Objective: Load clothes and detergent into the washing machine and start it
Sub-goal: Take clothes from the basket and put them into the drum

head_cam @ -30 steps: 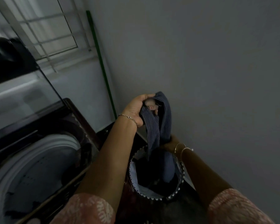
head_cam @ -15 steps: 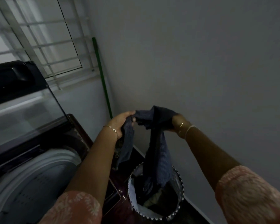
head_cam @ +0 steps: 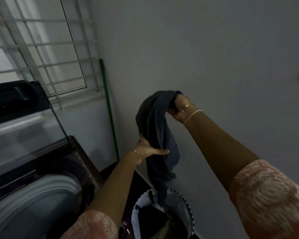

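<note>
Pinstriped navy cloth, soft and limp, hangs between the person's two hands. Seen from the head camera, the striped garment (head_cam: 155,128) is looped above the laundry basket (head_cam: 186,202). Its tail trails down to the basket's mouth, though I can't tell whether it touches the rim. The right hand (head_cam: 180,108), raised highest, is clenched round the bunched top end. The left hand (head_cam: 148,150), lower and nearer the machine, grips the middle of the fold with the thumb laid across it. Off to the left, the washing machine (head_cam: 47,188) stands with its glass lid (head_cam: 24,128) tipped up and the drum open, apart from the cloth. A green pole (head_cam: 109,121) leans in the corner by the barred window.

I'd judge the garment light, floppy and not slippery, with nothing fragile about it, so it will sag wherever it is unsupported. Gathering the dangling tail into the left hand's bunch looks like the sensible hold. Otherwise the tail may snag on the basket rim or the machine's edge on the way across.
</note>
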Tool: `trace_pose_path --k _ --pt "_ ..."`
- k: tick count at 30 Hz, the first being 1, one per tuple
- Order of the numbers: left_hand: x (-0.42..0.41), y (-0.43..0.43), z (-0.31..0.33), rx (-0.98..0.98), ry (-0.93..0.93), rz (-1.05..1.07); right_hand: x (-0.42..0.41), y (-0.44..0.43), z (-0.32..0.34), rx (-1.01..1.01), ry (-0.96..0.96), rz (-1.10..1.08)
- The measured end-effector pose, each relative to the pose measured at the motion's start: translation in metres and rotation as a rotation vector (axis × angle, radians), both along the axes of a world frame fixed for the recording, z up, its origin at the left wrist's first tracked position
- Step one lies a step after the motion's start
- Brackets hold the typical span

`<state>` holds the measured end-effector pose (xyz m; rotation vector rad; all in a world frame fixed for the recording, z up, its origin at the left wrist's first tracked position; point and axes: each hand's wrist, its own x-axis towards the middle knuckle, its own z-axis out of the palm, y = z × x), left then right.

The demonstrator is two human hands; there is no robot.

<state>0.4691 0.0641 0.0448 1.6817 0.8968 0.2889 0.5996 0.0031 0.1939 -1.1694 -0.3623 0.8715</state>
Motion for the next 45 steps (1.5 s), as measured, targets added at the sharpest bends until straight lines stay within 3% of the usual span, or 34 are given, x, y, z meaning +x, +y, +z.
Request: trace_pose_path --k 4,10,16,20,23,26,30,37,41,45 --pt "0.02 -0.013 0.007 0.015 -0.009 0.127 -0.009 0.011 0.015 0.081 0.093 -0.01" --pt "0.026 0.008 -0.008 -0.215 -0.169 0.332 -0.006 0.011 0.034 0.113 0.149 0.004" --pt "-0.001 0.022 0.015 -0.454 -0.232 0.408 0.014 0.001 0.021 0.118 0.205 -0.06" --pt "-0.017 0.026 0.035 -0.55 -0.399 0.383 0.032 -0.008 -0.012 0.052 0.298 -0.128" --pt "-0.023 0.028 0.047 -0.555 -0.49 0.411 0.039 -0.016 -0.043 -0.168 0.058 -0.057" --pt "-0.025 0.031 0.058 -0.579 -0.546 0.469 0.044 -0.03 -0.071 -0.418 -0.298 0.293" --pt "-0.022 0.033 0.068 -0.551 -0.575 0.492 0.033 -0.039 -0.068 -0.4 -0.484 0.541" --pt "-0.009 0.02 0.088 -0.596 -0.632 0.403 -0.014 -0.007 -0.065 -0.303 -0.929 0.609" --pt "-0.008 0.016 0.097 -0.689 -0.734 0.429 -0.026 0.0 -0.07 -0.147 -1.035 0.438" --pt "-0.015 0.012 0.099 -0.754 -0.843 0.366 -0.022 0.0 -0.075 -0.193 -1.174 0.286"
